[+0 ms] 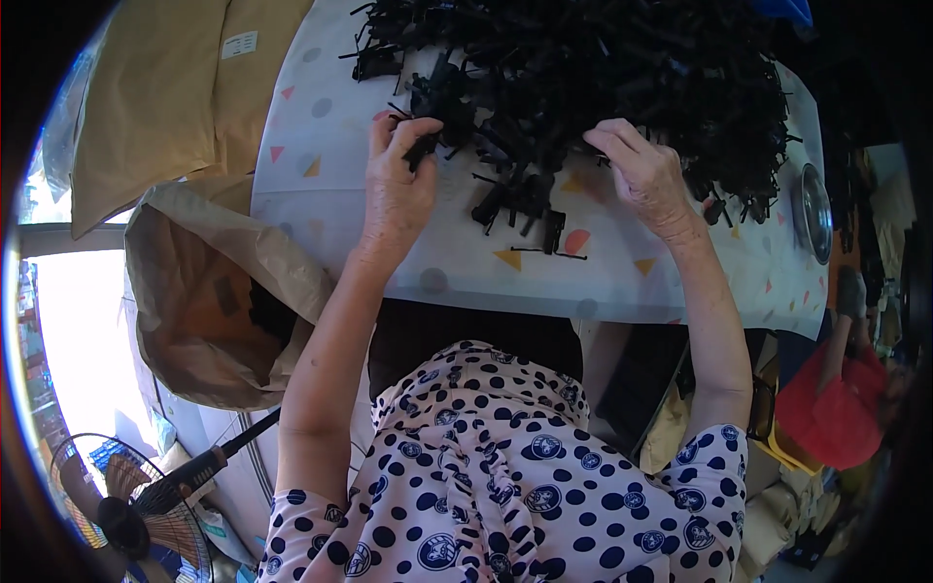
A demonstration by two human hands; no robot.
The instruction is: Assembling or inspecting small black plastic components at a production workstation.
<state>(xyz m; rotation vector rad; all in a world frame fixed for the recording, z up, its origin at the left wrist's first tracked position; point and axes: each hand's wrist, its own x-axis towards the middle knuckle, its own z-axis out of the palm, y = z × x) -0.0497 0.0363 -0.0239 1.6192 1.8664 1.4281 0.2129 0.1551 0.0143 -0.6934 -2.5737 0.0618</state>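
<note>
A large heap of small black plastic parts (622, 78) with thin stems covers the far side of the table. At the heap's left front, my left hand (400, 189) pinches one black plastic part (420, 152) between thumb and fingers. My right hand (649, 185) is at the heap's front edge, its fingers pressed together; whatever they hold is hidden by the fingers and the dark pile. Between my hands lie several loose black parts (520, 199), and a thin black stem (549, 254) rests nearer to me on the cloth.
A patterned white tablecloth (437, 257) covers the table. An open paper sack (160, 291) with dark contents stands at the left, below large brown cardboard (146, 107). A metal bowl (813, 214) sits at the right edge. A fan (126, 525) is lower left; a person in red (841, 398) is at right.
</note>
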